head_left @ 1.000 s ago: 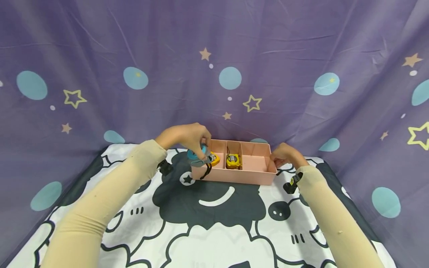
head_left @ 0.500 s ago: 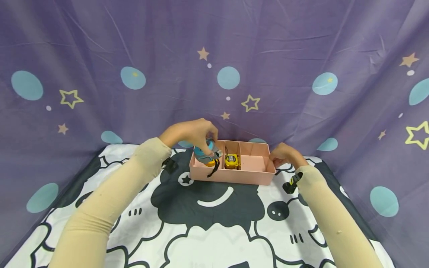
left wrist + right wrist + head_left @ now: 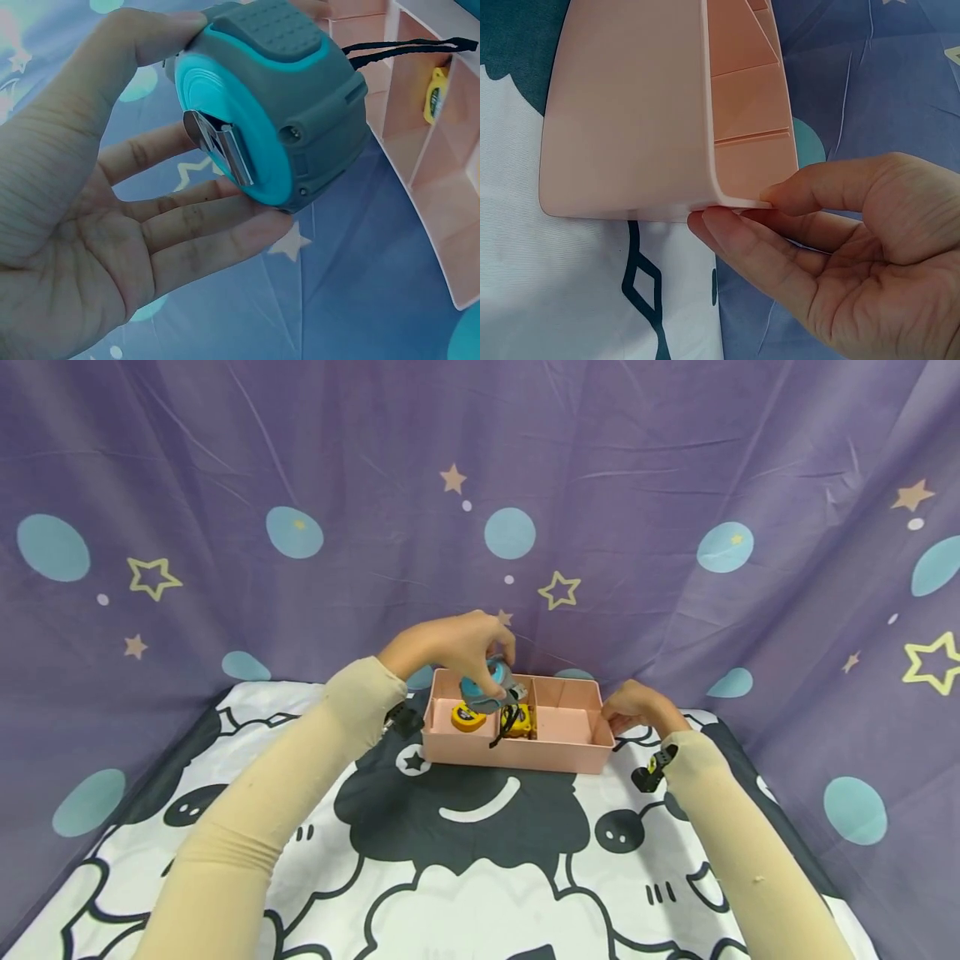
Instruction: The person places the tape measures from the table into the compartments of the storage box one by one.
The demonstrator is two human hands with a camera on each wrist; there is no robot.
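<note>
My left hand (image 3: 468,643) holds a grey and turquoise tape measure (image 3: 262,112) between thumb and fingers, above the pink divided box (image 3: 517,758). A metal clip sits on its turquoise face, and a black wrist cord (image 3: 409,51) hangs from it. Inside the box, a small yellow tape measure (image 3: 468,717) lies in the left compartment. Another yellow tape measure (image 3: 517,723) is in the middle one, partly hidden behind the cord. At the box's right end, my right hand (image 3: 832,232) pinches the end wall, thumb at the rim and fingers outside.
The box's right compartment (image 3: 564,725) shows a bare floor. Beneath the box lies a white cloth with dark cartoon prints (image 3: 480,893). A purple curtain (image 3: 375,485) with stars and blue ovals hangs close behind the box.
My left hand has carried the grey and turquoise tape measure rightward, from over the left compartment to near the middle one, uncovering the left yellow tape measure. The right hand keeps its hold.
</note>
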